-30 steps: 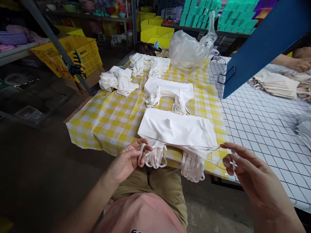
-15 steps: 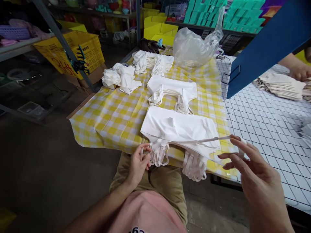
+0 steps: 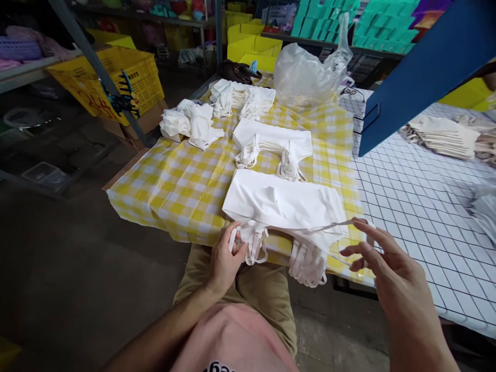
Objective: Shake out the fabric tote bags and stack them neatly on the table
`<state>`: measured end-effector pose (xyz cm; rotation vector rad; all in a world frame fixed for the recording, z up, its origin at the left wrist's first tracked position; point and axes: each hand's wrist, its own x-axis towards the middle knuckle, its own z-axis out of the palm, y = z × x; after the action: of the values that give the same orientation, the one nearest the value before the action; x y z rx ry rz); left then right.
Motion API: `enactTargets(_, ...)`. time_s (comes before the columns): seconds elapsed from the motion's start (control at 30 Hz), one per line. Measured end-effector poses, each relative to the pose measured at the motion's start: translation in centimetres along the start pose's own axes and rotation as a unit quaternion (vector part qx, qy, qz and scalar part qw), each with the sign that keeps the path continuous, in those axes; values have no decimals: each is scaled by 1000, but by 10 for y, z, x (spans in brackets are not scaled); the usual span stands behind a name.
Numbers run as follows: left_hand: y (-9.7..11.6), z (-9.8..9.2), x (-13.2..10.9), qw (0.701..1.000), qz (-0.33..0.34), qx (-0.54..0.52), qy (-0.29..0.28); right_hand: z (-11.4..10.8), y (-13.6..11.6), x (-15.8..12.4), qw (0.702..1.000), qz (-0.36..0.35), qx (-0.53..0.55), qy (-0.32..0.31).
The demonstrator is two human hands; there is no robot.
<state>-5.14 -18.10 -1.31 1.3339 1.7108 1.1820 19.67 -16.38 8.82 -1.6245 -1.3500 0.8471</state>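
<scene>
Nearest me on the table lies a stack of white strappy tops (image 3: 284,199), wide bands flat and strap bundles hanging over the front edge. My left hand (image 3: 227,261) is closed on a thin white strap at the stack's left corner. At the right, my right hand (image 3: 387,274) has its fingers curled with a white shoulder strap (image 3: 329,226) looped around them, pulled out from the top garment. Between the two hands hangs the right strap bundle (image 3: 309,263), which neither touches.
Farther back lie another stack of tops (image 3: 273,134), more folded ones and a crumpled white pile (image 3: 191,124). Behind them stands a clear plastic bag (image 3: 302,75). A blue panel (image 3: 418,77) slants over the grid-patterned table (image 3: 418,206); beige garments (image 3: 442,135) lie there.
My right hand has drawn a little to the left, with the strap still around its fingers. My left hand has shifted slightly up and right. The other person's hand at the right has left view.
</scene>
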Motion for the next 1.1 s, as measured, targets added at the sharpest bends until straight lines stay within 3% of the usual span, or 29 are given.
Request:
enactTargets(0.37, 30, -10, -7, 987, -44, -146, -52, 2, -1, -22, 995, -59, 50, -56)
enactTargets(0.63, 40, -14, -12, 986, -9, -150, -71, 8, 28, -39, 994, -39, 79, 64)
enactTargets(0.77, 40, -20, -16, 987, -3, -138, -83, 7, 38, -47, 994, -28, 77, 79)
enactTargets(0.83, 37, -28, -18, 990, 48, -98, -94, 2, 37, -47, 998, -34, 37, 30)
enactTargets(0.9, 32, -40, -17, 976, 180, -34, -114, -9, 32, -44, 993, -46, -48, -93)
enactTargets(0.97, 26, -51, -9, 933, 341, 35, -112, -22, 27, -36, 968, -50, -142, -203)
enactTargets(1.03, 23, -57, 9, 901, 415, 110, -66, -34, 23, -21, 957, -43, -205, -201)
enactTargets(1.1, 23, -57, 37, 907, 376, 192, 7, -39, 23, 1, 966, -24, -232, -111)
